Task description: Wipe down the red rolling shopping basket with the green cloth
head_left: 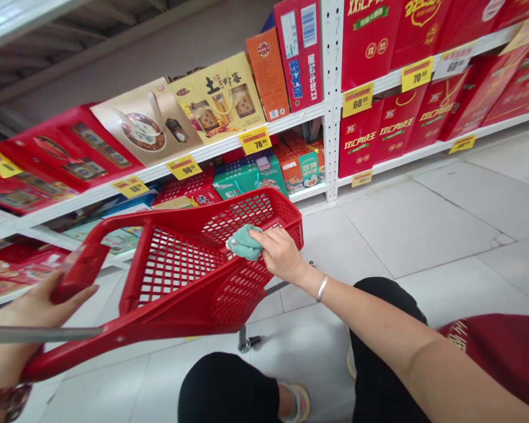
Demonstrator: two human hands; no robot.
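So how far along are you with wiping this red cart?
Hard to tell! Done: the red basket looks clean, but nothing shows which parts got wiped. In hand: the right hand presses a green cloth on the basket's inner mesh, while the left hand holds the handle. Left: the far mesh and the grey bar aren't under the cloth now.

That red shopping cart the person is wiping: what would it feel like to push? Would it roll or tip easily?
The red plastic cart is probably light for its size, since its basket is open mesh. It likely rolls readily, given the small caster on the smooth tiled floor. Being light, it might tip if pushed hard from high up.
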